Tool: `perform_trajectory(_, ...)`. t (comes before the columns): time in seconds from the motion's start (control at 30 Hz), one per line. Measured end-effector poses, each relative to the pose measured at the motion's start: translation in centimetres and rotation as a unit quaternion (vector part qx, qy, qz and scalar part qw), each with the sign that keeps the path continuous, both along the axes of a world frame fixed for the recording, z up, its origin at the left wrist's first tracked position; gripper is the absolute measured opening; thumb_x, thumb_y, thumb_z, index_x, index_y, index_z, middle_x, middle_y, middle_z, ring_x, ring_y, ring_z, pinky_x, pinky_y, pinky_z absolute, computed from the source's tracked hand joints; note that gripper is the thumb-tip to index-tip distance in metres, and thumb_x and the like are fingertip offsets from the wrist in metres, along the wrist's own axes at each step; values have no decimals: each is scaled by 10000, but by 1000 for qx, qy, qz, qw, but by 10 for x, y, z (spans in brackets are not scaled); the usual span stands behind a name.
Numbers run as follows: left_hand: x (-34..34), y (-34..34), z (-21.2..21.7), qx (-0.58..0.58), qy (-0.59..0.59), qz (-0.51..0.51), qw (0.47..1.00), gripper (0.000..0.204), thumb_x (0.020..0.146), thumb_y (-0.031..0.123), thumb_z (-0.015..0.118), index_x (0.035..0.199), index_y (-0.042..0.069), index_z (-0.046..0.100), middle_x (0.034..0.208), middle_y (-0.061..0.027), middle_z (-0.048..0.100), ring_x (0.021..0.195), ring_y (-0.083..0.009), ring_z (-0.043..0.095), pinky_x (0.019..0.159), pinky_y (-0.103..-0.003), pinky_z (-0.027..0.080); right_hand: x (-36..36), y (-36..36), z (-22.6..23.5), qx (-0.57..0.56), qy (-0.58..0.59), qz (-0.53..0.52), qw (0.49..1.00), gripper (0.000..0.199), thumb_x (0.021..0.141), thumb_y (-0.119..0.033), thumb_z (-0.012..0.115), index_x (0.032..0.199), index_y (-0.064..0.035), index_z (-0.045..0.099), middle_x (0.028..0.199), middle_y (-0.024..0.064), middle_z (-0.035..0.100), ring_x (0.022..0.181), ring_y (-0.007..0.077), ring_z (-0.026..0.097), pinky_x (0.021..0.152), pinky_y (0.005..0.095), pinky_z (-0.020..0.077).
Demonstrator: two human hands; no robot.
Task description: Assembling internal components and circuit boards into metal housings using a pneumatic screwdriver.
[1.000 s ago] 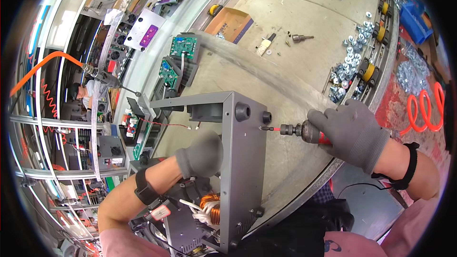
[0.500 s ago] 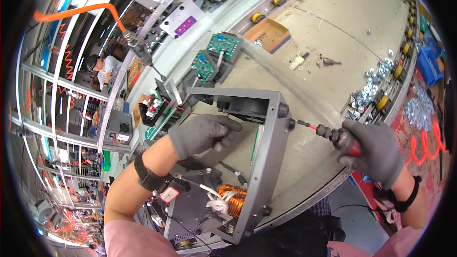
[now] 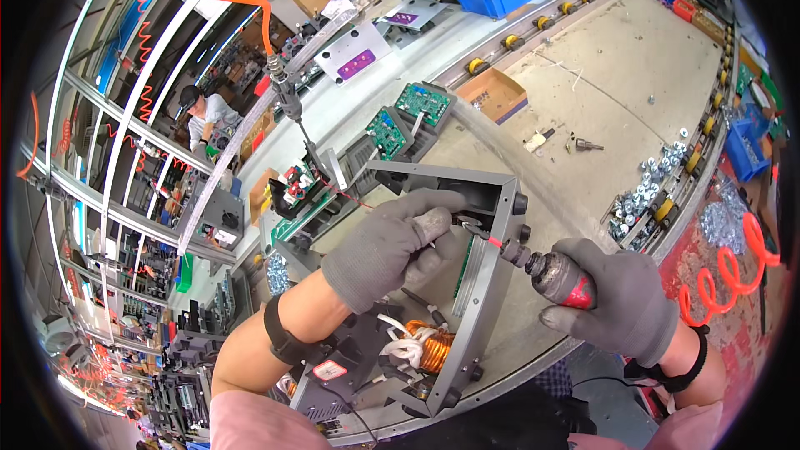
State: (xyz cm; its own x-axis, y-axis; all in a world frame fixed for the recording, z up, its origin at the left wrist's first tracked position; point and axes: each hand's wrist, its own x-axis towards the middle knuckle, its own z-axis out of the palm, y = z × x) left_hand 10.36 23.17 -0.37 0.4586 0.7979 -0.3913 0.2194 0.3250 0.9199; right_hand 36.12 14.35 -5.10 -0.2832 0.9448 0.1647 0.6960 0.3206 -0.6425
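A grey open metal chassis (image 3: 474, 329) stands in front of me, with a copper-wound coil (image 3: 436, 353) and white wires inside its near end. My right hand (image 3: 625, 304), in a grey glove, is wrapped around a red and black power screwdriver (image 3: 567, 283). Its bit points left across the chassis rail, and the tip is at the fingertips of my left hand. My left hand (image 3: 396, 246), also gloved, reaches over the chassis with thumb and fingers pinched together beside the bit. Whatever lies between those fingers is too small and hidden to name.
Two green circuit boards (image 3: 423, 105) on heat sinks lie beyond the chassis. Farther back are a cardboard tray (image 3: 521, 102) and a blue bin (image 3: 500, 2). Loose screws (image 3: 650, 187) are heaped at right. Another screwdriver (image 3: 287, 102) hangs at left. A person (image 3: 212, 117) works across the line.
The screwdriver has moved left, its bit now across the chassis rail at my left fingertips. My left fingers have closed into a pinch. The whole view has shifted somewhat.
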Motion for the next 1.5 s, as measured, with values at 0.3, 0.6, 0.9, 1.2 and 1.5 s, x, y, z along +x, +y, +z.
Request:
perform_trajectory(0.3,13,-4,7,-18,54,2,998,332,975,305,504,983,-20,569,638,-22,522,455,-31,388,407,-192,289,-2,0,6,-6,-13,8,1000,517,706,-375,746,1107,-108,559,606,128,592,590,330,623,530,410,473)
perform_trajectory(0.6,20,2,7,98,171,-53,979,342,943,350,563,912,11,601,673,-29,568,475,-37,426,410,-191,311,4,-2,9,-5,-48,14,999,511,699,-361,750,1091,-96,556,693,123,625,648,317,642,557,403,484)
perform_trajectory(0.9,12,14,0,95,274,-58,955,648,983,574,273,803,44,601,549,27,436,447,-51,344,431,-212,267,38,-15,-22,-56,57,22,997,607,651,-349,807,1131,-97,535,732,134,624,683,363,623,594,396,494)
perform_trajectory(1.2,-35,24,-75,-13,362,-350,864,482,857,432,624,1106,20,655,953,-178,681,894,-250,650,813,-337,496,49,-35,-46,-321,-89,139,933,755,620,-443,805,1207,-84,496,748,162,642,762,349,657,707,406,500)
perform_trajectory(1.5,-68,26,-126,-178,265,-310,896,431,794,297,711,1095,-7,660,975,-118,688,890,-166,641,793,-307,509,43,-33,-56,-338,-117,194,913,652,714,-381,743,1222,-80,467,789,162,654,794,350,661,727,422,499)
